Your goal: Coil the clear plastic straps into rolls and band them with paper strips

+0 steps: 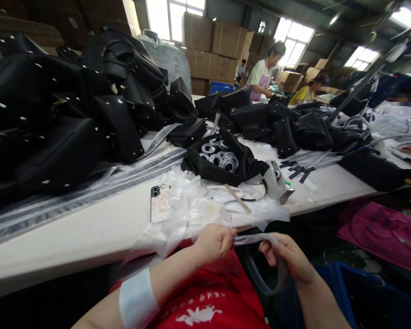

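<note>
Between my two hands a strap wrapped in clear plastic (265,288) hangs in a loop in front of the red apron (205,292). My left hand (216,242) is closed, pinching one part of the strap at the table's front edge. On the other side, my right hand (287,256) has its fingers curled round the strap, with the loop drooping below it. Just beyond my hands, crumpled clear plastic sheets (198,210) cover part of the white table (89,233).
A black bag (205,167) holds several rolled plastic-wrapped coils (228,160). Beside it stands a tape dispenser (277,183). A phone (159,205) lies on the table. Black bags (61,141) are piled left. A blue crate (342,292) is at lower right. People (262,77) work beyond.
</note>
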`<state>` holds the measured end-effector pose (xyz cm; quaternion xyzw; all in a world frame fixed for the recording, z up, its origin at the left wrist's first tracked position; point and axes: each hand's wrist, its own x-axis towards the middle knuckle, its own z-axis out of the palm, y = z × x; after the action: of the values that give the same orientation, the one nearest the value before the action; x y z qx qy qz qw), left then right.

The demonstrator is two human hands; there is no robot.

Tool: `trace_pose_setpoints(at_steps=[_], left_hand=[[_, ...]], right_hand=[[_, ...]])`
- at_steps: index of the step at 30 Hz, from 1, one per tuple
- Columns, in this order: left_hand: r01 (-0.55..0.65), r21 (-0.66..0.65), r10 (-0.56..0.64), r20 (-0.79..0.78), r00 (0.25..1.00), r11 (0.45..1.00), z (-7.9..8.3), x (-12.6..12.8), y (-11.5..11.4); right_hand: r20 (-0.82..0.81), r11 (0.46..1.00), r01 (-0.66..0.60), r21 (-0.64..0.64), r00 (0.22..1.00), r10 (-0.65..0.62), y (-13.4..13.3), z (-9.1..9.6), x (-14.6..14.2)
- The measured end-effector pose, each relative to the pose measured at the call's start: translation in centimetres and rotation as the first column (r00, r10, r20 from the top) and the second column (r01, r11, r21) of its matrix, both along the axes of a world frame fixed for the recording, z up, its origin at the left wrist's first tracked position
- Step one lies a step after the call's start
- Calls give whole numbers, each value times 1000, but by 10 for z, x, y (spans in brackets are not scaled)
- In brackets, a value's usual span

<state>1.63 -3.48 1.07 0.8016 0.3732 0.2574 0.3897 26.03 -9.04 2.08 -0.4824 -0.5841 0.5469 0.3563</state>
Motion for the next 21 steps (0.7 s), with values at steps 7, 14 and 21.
trace_pose_setpoints(at_steps=[7, 14, 21], left_hand=[[190, -850, 250, 347, 904, 492, 26, 11, -3], [353, -903, 620, 426, 659, 245, 43, -12, 30], [14, -745, 692, 627, 358, 667, 45, -16, 65]], right_hand=[[432, 964, -91, 249, 902, -27, 12, -15, -20], [424, 982, 115, 152, 890, -170, 4, -56, -22], [335, 972, -234, 5, 916, 219, -16, -33, -52]])
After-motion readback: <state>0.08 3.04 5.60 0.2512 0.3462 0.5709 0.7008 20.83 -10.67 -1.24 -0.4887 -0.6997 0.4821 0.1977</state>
